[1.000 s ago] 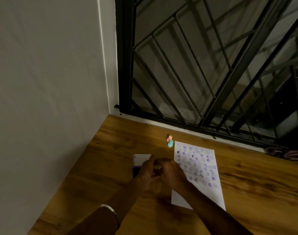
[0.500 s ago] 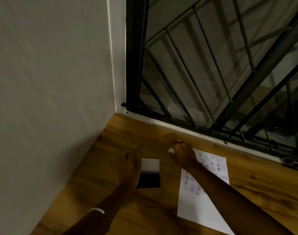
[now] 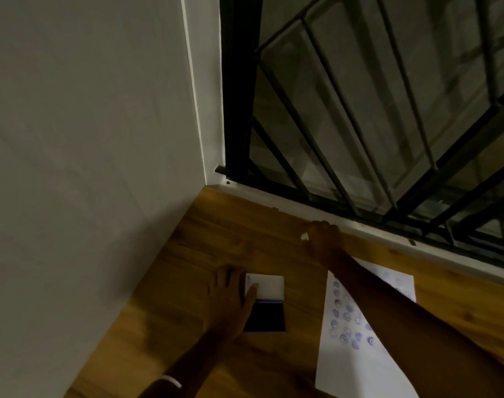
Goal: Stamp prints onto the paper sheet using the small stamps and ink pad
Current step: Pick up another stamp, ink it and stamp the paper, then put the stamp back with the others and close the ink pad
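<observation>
One left hand [image 3: 230, 303] rests beside ink pad [image 3: 264, 314]; paper sheet [image 3: 357, 349] lies right.

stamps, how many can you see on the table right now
1, and only in part: a pale bit of a stamp shows at the right hand, near the window sill. Others may be hidden under that hand.

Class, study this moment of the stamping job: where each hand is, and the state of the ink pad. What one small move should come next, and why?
Probably bring the right hand back to the ink pad with a stamp. That hand is closed at the far edge of the table, a pale bit showing at its fingers, though what it grips is unclear. The pad lies open, steadied by the left hand, beside the paper sheet.
</observation>
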Tool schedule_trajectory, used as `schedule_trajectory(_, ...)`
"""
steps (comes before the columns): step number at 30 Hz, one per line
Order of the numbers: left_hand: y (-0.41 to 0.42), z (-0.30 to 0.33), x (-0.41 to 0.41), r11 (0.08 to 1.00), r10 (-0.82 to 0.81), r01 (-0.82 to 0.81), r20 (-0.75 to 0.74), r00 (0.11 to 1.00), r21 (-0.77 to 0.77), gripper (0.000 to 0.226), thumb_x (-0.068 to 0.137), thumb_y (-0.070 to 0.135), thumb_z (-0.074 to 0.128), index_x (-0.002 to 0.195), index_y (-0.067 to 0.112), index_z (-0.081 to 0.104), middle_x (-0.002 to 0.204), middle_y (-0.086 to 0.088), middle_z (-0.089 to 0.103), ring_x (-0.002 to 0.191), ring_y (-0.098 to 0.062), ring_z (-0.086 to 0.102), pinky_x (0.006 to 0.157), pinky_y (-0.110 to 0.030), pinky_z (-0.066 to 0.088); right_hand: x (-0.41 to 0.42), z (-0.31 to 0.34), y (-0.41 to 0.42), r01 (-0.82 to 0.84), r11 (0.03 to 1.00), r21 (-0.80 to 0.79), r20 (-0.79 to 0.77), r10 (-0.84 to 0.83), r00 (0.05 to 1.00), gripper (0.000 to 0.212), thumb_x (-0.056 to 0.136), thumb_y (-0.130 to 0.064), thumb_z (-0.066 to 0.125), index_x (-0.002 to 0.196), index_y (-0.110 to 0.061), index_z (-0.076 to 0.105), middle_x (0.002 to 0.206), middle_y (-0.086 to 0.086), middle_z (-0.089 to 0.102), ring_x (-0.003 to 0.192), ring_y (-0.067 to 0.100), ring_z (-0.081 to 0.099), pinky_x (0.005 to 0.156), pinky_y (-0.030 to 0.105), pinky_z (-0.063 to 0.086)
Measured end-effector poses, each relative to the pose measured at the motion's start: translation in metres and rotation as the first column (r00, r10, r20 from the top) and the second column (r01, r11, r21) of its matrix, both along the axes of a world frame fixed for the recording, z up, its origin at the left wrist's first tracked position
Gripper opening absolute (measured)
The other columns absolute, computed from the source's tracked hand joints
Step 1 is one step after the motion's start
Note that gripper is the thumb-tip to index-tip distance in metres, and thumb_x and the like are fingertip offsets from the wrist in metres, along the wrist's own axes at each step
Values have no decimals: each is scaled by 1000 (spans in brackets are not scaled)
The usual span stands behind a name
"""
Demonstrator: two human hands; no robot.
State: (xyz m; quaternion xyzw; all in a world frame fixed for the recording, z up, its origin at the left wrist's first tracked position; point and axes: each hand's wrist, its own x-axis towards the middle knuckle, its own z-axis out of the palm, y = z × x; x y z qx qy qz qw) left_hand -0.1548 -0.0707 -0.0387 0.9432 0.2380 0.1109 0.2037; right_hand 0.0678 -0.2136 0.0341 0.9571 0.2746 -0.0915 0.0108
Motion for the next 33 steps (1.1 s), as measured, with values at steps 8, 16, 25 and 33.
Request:
schedule_trajectory(8, 1, -1, 2, 1000, 13, -13, 13, 1000, 1, 50, 88, 66, 35, 123, 31, 46, 127, 3, 49, 112, -18, 50, 88, -36, 48, 3, -19, -10, 42, 978, 205, -104, -21, 994, 31, 89, -12, 61, 119, -10, 60, 131, 12, 58, 120, 27, 53, 107, 37, 39)
schedule_trajectory(16, 2, 18, 25, 823, 209, -136, 71, 975, -552, 69, 88, 63, 37, 132, 11, 49, 130, -15, 56, 117, -31, 54, 101, -48, 45, -21, -12, -41, 168, 902, 397, -66, -155, 986, 58, 80, -38, 72, 127, -12, 51, 125, 16, 54, 113, 34, 54, 94, 43, 48)
schedule_trajectory(25, -30, 44, 132, 775, -331, 299, 45, 942, -557, 45, 89, 21, 65, 130, 14, 50, 125, -7, 56, 105, -13, 59, 83, -23, 52, -26, -26, -65, 222, 889, 401, -165, -169, 972, 53, 81, -36, 70, 126, -16, 50, 121, 12, 55, 108, 29, 56, 83, 34, 48)
schedule_trajectory(33, -49, 39, 171, 810, -358, 294, -30, 933, -508, 63, 84, 23, 70, 140, 17, 41, 140, -11, 44, 126, -27, 47, 102, -41, 48, -11, -34, -63, 300, 852, 428, -171, -250, 953, 31, 87, -23, 65, 116, -14, 58, 117, 12, 59, 103, 26, 58, 82, 28, 47)
